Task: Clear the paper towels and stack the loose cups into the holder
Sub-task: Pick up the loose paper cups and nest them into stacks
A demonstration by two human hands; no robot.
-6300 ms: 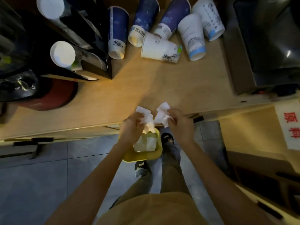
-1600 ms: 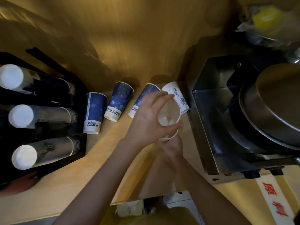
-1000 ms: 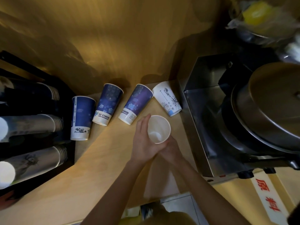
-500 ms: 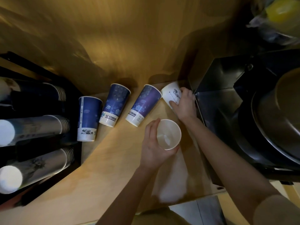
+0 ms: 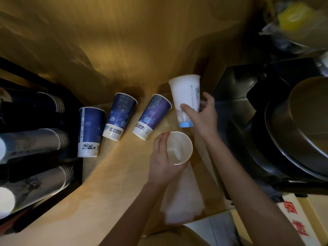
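Observation:
My left hand [image 5: 162,161] grips a stack of white cups [image 5: 179,148], mouth up, above the wooden counter [image 5: 113,192]. My right hand [image 5: 202,115] holds a tall white cup [image 5: 186,96] with a blue base band, lifted off the counter just above and right of the stack. Three blue cups lie on their sides in a row: one [image 5: 89,132] beside the holder, one [image 5: 120,116] in the middle, one purple-blue [image 5: 152,117] nearest my hands. The black cup holder [image 5: 35,148] at the left carries rows of stacked cups lying sideways.
A steel appliance [image 5: 284,130] with a big round lid fills the right side, close to my right arm. A wooden wall [image 5: 124,41] backs the counter. A yellow item in plastic wrap [image 5: 292,20] sits at the top right. A red-lettered label [image 5: 296,221] is at the lower right.
My right hand has picked the white cup with the blue band up off the counter and tilted it upright. My left hand keeps the white cup stack almost still.

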